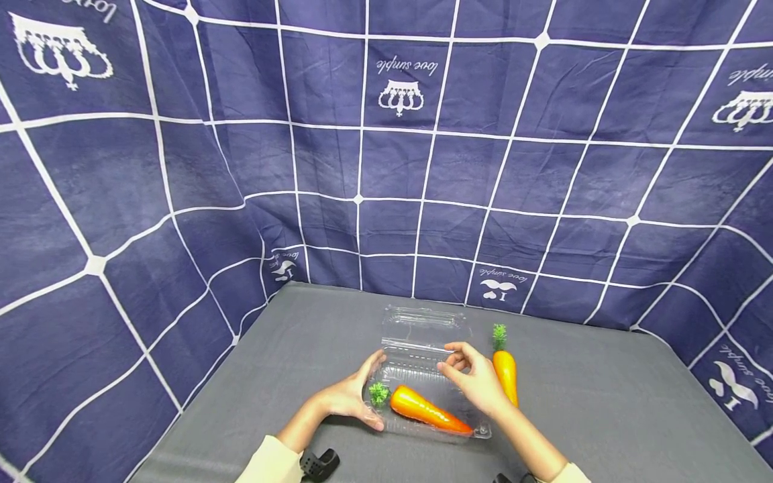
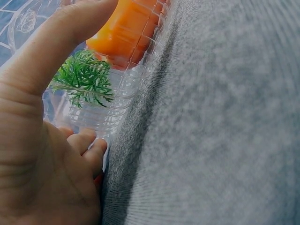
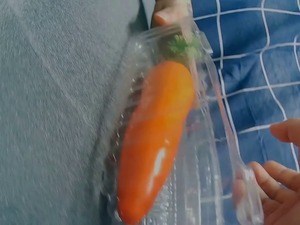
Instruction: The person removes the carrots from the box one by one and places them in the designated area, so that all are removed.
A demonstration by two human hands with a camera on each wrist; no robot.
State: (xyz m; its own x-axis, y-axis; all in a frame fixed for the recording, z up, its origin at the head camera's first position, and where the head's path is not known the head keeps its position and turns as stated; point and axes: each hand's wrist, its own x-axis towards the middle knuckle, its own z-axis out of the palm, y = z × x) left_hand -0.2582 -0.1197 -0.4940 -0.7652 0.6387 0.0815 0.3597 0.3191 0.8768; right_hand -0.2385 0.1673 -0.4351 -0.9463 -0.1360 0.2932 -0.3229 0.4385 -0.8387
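A clear plastic clamshell box (image 1: 417, 376) lies on the grey cloth with its lid (image 1: 425, 327) folded back toward the wall. Inside rests an orange toy carrot (image 1: 427, 410), its green leafy top (image 1: 378, 394) at the left end. My left hand (image 1: 345, 396) grips that end of the box, thumb at the near side and fingers at the far side; in the left wrist view the fingers (image 2: 84, 140) curl against the clear plastic. Over the right part of the box hovers my right hand (image 1: 477, 382), fingers loosely bent with nothing between them.
A second, yellower toy carrot (image 1: 506, 372) with a green top lies right of the box, partly behind the right hand and wrist. Grey cloth (image 1: 290, 355) covers the table. Blue curtain (image 1: 398, 168) with white lines rises at the back and both sides.
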